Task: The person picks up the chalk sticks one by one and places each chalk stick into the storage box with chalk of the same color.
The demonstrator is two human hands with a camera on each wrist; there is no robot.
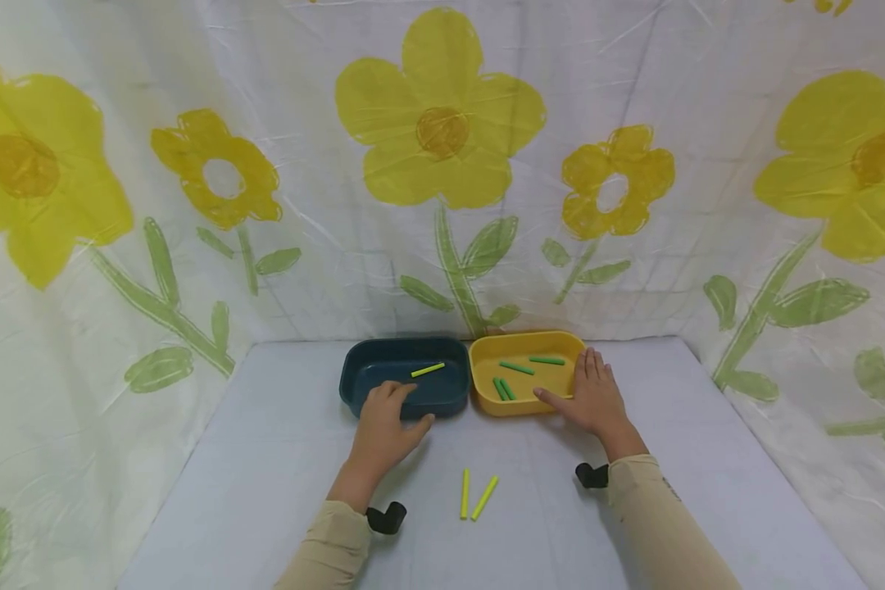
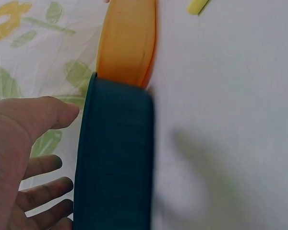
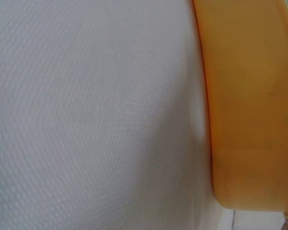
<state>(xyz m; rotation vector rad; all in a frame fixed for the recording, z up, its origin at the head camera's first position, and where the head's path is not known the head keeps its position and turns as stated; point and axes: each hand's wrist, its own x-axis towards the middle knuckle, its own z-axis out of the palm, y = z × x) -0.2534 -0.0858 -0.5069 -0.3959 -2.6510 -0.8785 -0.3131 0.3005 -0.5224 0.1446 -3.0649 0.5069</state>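
Note:
My left hand [image 1: 387,426] hovers at the front rim of a dark teal tray [image 1: 360,373], thumb and fingers spread apart with nothing between them. In the left wrist view its fingertips show just beyond the tray's rim. One yellow stick [image 1: 428,369] lies inside that tray. At the right end of a yellow tray [image 1: 528,407], my right hand [image 1: 596,400] rests with straight fingers along the side and the thumb over the front rim. Several green sticks, including one green stick [image 1: 546,360] near the back, lie in the yellow tray.
Two more yellow sticks, a left stick [image 1: 465,494] and a slanted right stick [image 1: 484,498], lie on the white tablecloth [image 1: 531,541] between the forearms. The trays stand side by side against a flower-printed curtain [image 1: 324,270] at the table's back edge.

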